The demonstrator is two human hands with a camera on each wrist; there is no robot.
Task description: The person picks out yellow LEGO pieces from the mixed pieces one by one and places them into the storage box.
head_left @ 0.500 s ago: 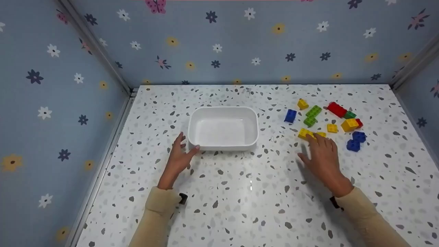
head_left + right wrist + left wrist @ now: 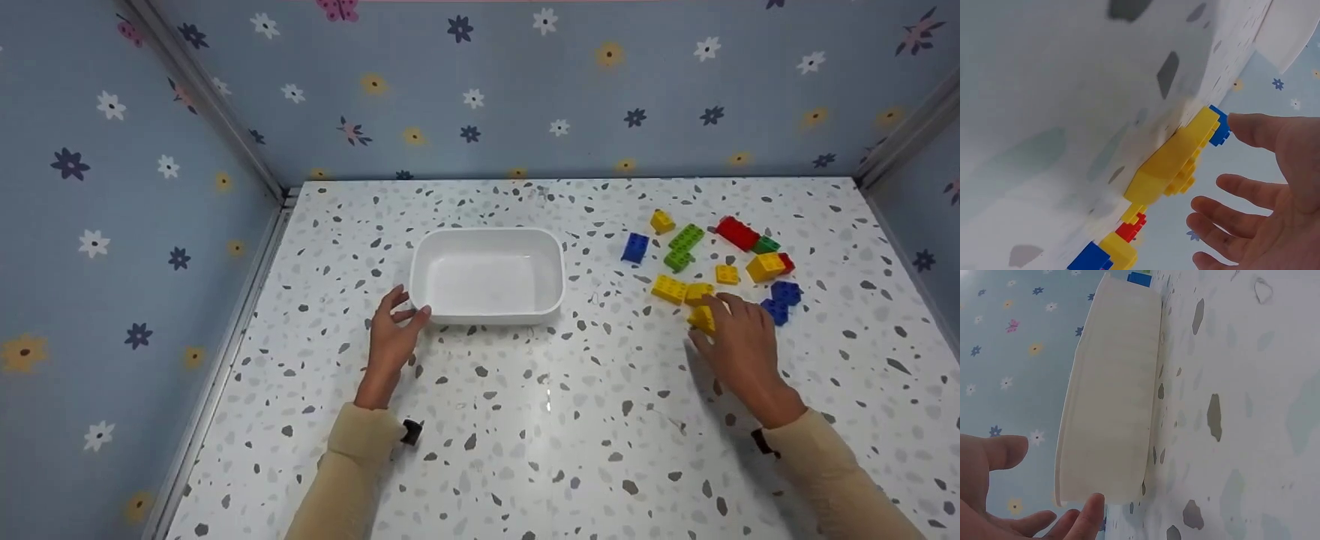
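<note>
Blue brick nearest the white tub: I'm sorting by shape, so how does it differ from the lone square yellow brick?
The blue brick is oblong; the square yellow brick is smaller. The blue brick lies nearer the tub, the square yellow brick farther off. Both lie apart from other bricks.

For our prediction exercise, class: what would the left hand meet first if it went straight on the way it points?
Probably the white tub, around its near-left corner; whether the left hand touches it now is unclear.

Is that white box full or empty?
Empty: in the head view, the white box shows only its bare bottom, and the blocks lie outside it on the table.
</note>
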